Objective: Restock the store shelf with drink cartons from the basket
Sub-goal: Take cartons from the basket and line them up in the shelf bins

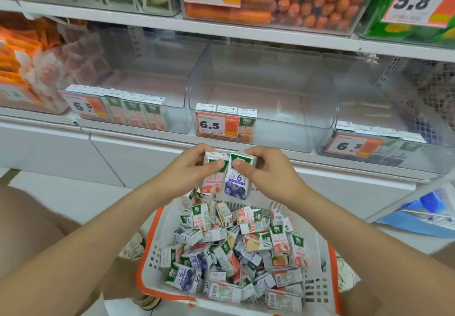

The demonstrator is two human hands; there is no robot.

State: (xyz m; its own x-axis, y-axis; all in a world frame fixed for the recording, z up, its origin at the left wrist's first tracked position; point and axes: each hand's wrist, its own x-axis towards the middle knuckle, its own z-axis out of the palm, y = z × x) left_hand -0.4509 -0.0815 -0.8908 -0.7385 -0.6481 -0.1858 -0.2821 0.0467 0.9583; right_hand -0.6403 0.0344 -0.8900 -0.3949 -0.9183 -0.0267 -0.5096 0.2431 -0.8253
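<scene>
Both hands up at 12 o'clock over the basket (157, 249): left hand (194, 168) grip grasping a peach carton (211, 182), right hand (266, 170) grasping a blueberry carton (236, 185), cartons touching.

Both forearms are bare to the frame edge, no sleeve, watch or ring showing on the left hand (194, 168) or the right hand (264, 169), fingernails short and unpainted.

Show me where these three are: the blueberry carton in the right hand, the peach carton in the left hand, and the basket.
blueberry carton (236, 184): head view, lower front face.
peach carton (211, 184): head view, lower front face.
basket (317, 288): head view, white right wall.
</scene>
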